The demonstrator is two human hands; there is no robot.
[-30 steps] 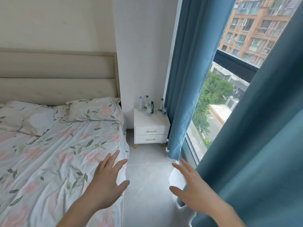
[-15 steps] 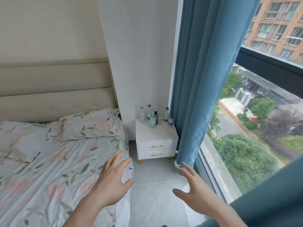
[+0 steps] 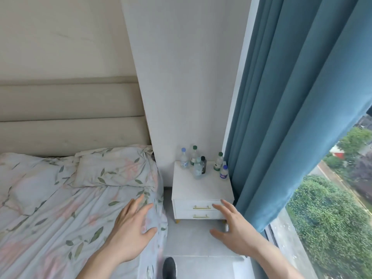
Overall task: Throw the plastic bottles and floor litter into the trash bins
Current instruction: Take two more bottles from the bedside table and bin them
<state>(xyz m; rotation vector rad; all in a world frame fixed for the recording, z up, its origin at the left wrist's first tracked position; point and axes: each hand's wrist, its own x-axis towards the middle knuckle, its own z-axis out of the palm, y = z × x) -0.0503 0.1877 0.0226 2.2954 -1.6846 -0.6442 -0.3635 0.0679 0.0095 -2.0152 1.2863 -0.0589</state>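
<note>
Several plastic bottles (image 3: 198, 168) stand upright on a white nightstand (image 3: 201, 188) against the wall, some with green caps, some with blue, one dark with a black cap. My left hand (image 3: 132, 228) hovers over the bed's edge, fingers spread and holding nothing. My right hand (image 3: 233, 228) is raised in front of the nightstand's drawers, fingers spread, also holding nothing. Both hands are short of the bottles. No trash bin is in view.
A bed (image 3: 60, 208) with floral bedding and a pillow (image 3: 114, 168) fills the left. A blue curtain (image 3: 291, 117) hangs right of the nightstand beside a floor-length window (image 3: 332, 198). A narrow strip of grey tiled floor (image 3: 191, 242) runs between; my shoe (image 3: 169, 267) shows below.
I have walked closer to the nightstand; it and the bottles appear larger and nearer. Both hands stay raised and spread, now reaching level with the drawers. A shoe has come into view.
</note>
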